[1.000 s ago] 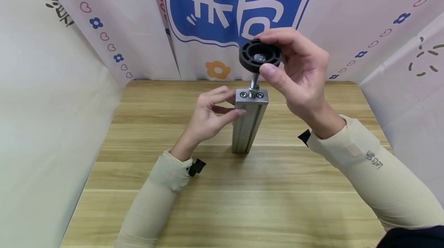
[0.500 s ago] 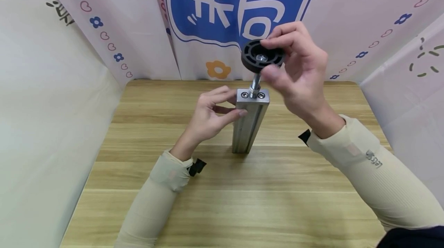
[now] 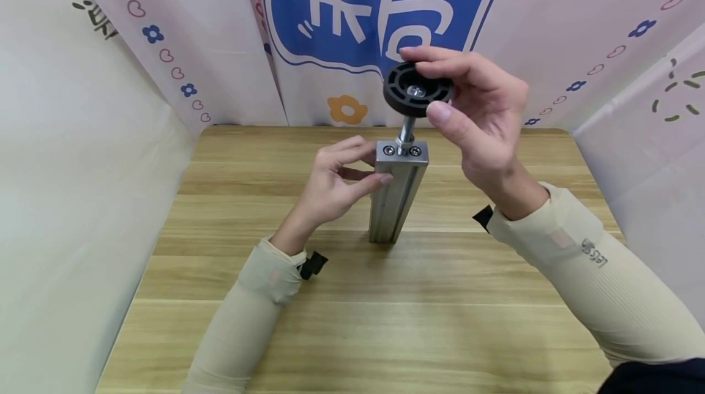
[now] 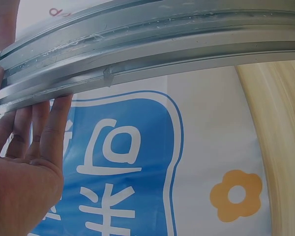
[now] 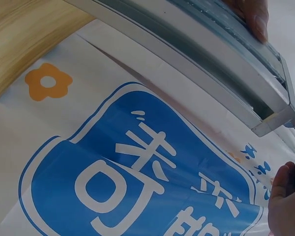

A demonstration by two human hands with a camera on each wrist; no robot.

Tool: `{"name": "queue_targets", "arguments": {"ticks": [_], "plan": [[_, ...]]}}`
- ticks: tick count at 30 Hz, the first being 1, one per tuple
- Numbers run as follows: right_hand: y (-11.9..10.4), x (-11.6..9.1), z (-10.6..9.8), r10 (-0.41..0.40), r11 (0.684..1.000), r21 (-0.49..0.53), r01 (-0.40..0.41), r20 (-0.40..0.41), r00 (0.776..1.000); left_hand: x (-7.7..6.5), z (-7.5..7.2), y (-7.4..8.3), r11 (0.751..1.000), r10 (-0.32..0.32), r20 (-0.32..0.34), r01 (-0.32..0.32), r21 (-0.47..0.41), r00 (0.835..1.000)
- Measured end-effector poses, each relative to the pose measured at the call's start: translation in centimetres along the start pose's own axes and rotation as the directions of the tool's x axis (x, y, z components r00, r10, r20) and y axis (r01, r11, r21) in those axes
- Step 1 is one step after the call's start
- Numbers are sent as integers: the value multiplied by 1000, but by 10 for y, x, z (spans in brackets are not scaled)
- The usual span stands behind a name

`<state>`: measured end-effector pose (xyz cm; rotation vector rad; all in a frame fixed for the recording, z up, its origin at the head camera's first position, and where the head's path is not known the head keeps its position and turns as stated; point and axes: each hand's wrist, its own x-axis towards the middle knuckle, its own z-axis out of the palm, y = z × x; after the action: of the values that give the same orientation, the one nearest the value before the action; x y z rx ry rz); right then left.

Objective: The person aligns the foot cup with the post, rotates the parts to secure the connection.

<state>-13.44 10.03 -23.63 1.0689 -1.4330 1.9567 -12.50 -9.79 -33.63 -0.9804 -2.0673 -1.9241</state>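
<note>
An aluminium profile (image 3: pixel 387 207) stands upright on the wooden table, its slotted sides also crossing the left wrist view. Its top end plate (image 3: pixel 400 160) carries two screws, with a threaded stud (image 3: pixel 407 128) and nut between them. On the stud sits a black round levelling foot (image 3: pixel 401 105), ribbed on its upturned face. My left hand (image 3: pixel 336 183) grips the profile near the top, thumb on the near face, fingers behind. With thumb and fingers, my right hand (image 3: pixel 490 115) pinches the levelling foot by its right side. That foot is mostly cut off in the right wrist view.
The wooden table (image 3: pixel 248 333) reaches back to a printed cloth (image 3: pixel 231 76) with a blue sign and an orange flower. Pale cloth walls (image 3: pixel 82 167) close off both sides. Black camera mounts (image 3: pixel 314 265) sit at the wrists.
My right thumb lifted off the levelling foot's rim half a second ago and is back against it now; the fingers shifted around the rim. The left hand and profile stay nearly still.
</note>
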Motion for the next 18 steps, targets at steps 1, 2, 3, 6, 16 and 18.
{"name": "queue_targets", "arguments": {"ticks": [1,2,3,6,16,18], "plan": [[0,0,0,2,1000,-1,-2,-1,1000,0,0,0,1000,0,0,0,-1,1000],[-1,1,0,4,1000,-2,-4,-1,1000,0,0,0,1000,0,-1,0,-1,1000],[-2,1,0,7,1000,-2,-7,-3,1000,0,0,1,1000,1,0,-1,-1,1000],[-2,1,0,10,1000,-6,-10,-3,1000,0,0,1,1000,1,-1,-1,1,1000],[-3,1,2,-22,997,-75,24,20,1000,-1,0,1,1000,10,-6,-10,12,1000],[-2,0,2,-24,996,-87,26,29,999,-1,0,1,1000,11,-6,-11,14,1000]]}}
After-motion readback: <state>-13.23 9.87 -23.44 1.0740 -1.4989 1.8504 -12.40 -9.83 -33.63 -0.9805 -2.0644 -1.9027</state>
